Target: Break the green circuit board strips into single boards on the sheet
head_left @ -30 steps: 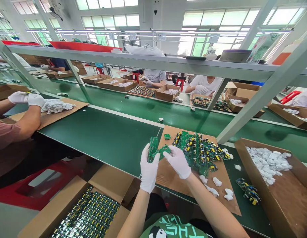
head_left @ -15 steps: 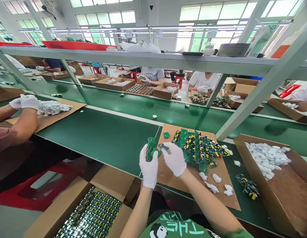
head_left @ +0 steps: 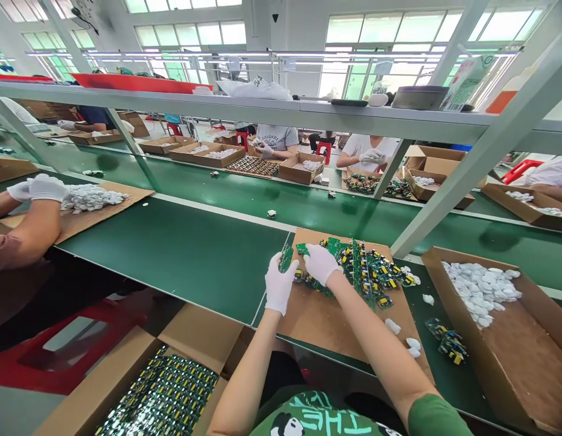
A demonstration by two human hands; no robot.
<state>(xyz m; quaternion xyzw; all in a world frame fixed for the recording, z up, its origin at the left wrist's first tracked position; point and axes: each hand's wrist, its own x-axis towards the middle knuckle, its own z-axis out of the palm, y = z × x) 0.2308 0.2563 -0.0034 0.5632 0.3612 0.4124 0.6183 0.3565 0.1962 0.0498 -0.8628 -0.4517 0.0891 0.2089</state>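
A white glove covers my left hand (head_left: 280, 284), whose fingers are closed round a green circuit board (head_left: 286, 259) held upright. To its right, my gloved right hand (head_left: 321, 263) pinches a small green board (head_left: 301, 249) at the far left corner of the cardboard sheet (head_left: 326, 321). Behind and right of that hand lies a heap of circuit boards with yellow and black parts (head_left: 381, 269). A small board piece with a yellow part (head_left: 299, 275) shows just below my right hand's fingertips. White pads (head_left: 413, 347) lie at the sheet's right side.
An open box of white pads (head_left: 526, 363) stands at the right, and a box of boards (head_left: 163, 387) at the lower left. Slanted posts (head_left: 467, 157) and a shelf (head_left: 308, 115) cross ahead. A co-worker's gloved hands (head_left: 45, 188) are at the left, near a pile of pads (head_left: 92, 197).
My right hand has moved up and left, parted from the component piece it held, and taken hold of the small green board. My left hand has risen slightly with its board.
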